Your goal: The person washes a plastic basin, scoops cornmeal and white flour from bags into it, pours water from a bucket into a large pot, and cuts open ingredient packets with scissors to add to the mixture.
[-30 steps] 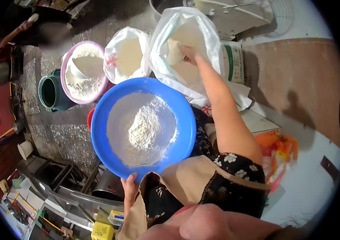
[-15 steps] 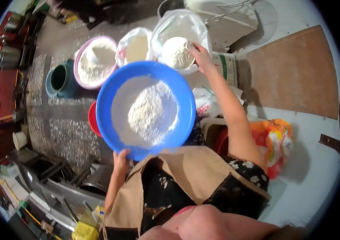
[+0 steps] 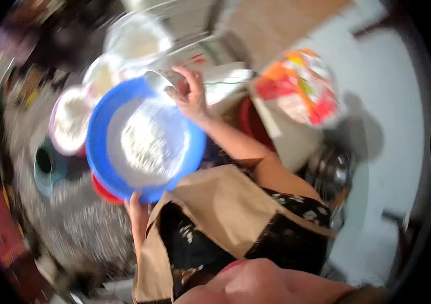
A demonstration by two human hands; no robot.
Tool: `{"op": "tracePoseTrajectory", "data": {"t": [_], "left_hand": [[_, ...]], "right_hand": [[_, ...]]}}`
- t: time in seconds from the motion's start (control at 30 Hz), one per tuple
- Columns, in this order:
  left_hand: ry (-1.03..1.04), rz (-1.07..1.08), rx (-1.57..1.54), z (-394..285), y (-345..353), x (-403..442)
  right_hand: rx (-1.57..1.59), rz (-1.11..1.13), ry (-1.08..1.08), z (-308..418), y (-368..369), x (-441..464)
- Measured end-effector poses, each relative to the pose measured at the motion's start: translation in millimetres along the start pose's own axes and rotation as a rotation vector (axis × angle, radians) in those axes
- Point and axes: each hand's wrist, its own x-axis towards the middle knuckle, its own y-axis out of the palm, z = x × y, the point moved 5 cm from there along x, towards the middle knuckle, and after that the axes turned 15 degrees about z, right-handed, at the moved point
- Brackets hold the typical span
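My left hand (image 3: 134, 203) grips the near rim of a large blue basin (image 3: 95, 137), thumb over the edge and fingers mostly hidden beneath. Inside the basin lies a mound of white, flour-like powder (image 3: 143, 143). Over the basin's far right rim, my right hand (image 3: 191, 97) holds a small pale bowl (image 3: 158, 80), tipped toward the basin. Motion blur hides how much powder is left in the bowl. Part of a red basin (image 3: 105, 190) shows under the blue one.
Beyond the blue basin are a pink basin of white powder (image 3: 71, 121) and two open plastic-lined containers, the larger white bag (image 3: 139, 38) farther off. A teal bucket (image 3: 48, 164) stands at left. An orange and red plastic bag (image 3: 299, 86) sits at right.
My right hand has brought the powder-filled bowl from the white bag to the blue basin and tipped it. The view has swung round; my left hand keeps its grip on the rim.
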Motion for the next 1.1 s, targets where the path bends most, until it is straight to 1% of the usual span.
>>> {"op": "tracePoseTrajectory", "data": {"t": [0.03,0.07,0.1,0.13,0.17,0.2,0.23,0.27,0.3,0.33,0.37,0.4,0.43,0.47,0.5,0.53,0.57,0.6,0.63,0.67,0.77,0.83,0.87,0.97,1.0,1.03,1.07,1.1], "left_hand": [[0.029,0.080,0.117,-2,-1,8],[0.285,0.216,0.928,-2,-11,9],[0.124,0.173,0.456,7,-9,16],[0.031,0.037,-0.037,16,-7,20],[0.033,0.054,-0.041,16,-13,21],[0.082,0.081,0.087,21,-27,29],[0.105,0.084,0.149,22,-31,29],[0.127,0.085,0.212,23,-35,29],[0.150,0.083,0.274,23,-39,29],[0.116,0.008,0.167,12,-15,18],[0.080,-0.072,0.059,9,-5,7],[0.095,-0.070,0.107,17,-13,6],[0.111,-0.069,0.156,24,-22,5],[0.093,-0.047,0.143,17,-5,0],[0.093,-0.030,0.078,13,9,-2],[0.093,-0.014,0.013,10,24,-5],[0.099,-0.018,-0.038,7,38,-8],[0.121,-0.038,-0.100,5,49,-13],[0.075,-0.112,-0.092,4,53,-14],[0.120,-0.059,-0.070,21,31,-6],[0.214,-0.228,-0.123,25,37,-11],[0.153,-0.227,-0.089,29,38,-6],[0.147,-0.296,-0.106,28,46,-7],[0.139,-0.344,-0.124,37,49,-8],[0.135,-0.371,-0.137,41,50,-8],[0.159,-0.377,-0.147,43,52,-6],[0.181,-0.386,-0.163,47,55,-7],[0.170,-0.420,-0.190,52,58,-10]], "right_hand": [[0.308,-0.056,0.284,-17,-21,-8],[0.475,-0.209,0.265,-8,-50,-10],[0.408,-0.359,0.391,-14,-83,-21],[0.486,-0.489,0.354,-26,-116,-30],[0.297,-0.570,0.272,-39,-154,-37],[0.372,-0.715,0.175,-36,-188,-42],[0.352,-0.825,0.150,-18,-223,-48],[0.027,-0.835,0.133,-23,-268,-53],[-0.452,-0.818,0.135,-10,-305,-54],[-0.621,-0.786,0.152,-6,-336,-52],[-0.806,-0.808,0.307,13,-348,-46],[-1.118,-0.768,0.501,-4,-372,-41],[-1.171,-0.586,0.842,-34,-390,-35],[-1.198,-0.514,0.938,-88,-415,-35],[-1.155,-0.443,0.808,-169,-441,-48],[-1.101,-0.367,0.686,-220,-450,-54],[-1.063,-0.296,0.807,-273,-459,-72],[-1.039,-0.233,0.867,-286,-436,-74],[-1.032,-0.186,0.932,-295,-417,-73],[-1.025,-0.152,0.977,-301,-403,-70],[-1.037,-0.090,1.072,-314,-377,-61],[-1.055,-0.072,1.101,-323,-373,-52],[-1.068,-0.073,1.112,-322,-368,-46],[-1.145,-0.067,1.140,-315,-355,-24],[-1.204,-0.095,1.132,-308,-350,-15],[-1.307,-0.177,1.072,-291,-345,-5],[-1.396,-0.280,0.925,-268,-328,8],[-1.424,-0.372,0.694,-245,-304,21]]}}
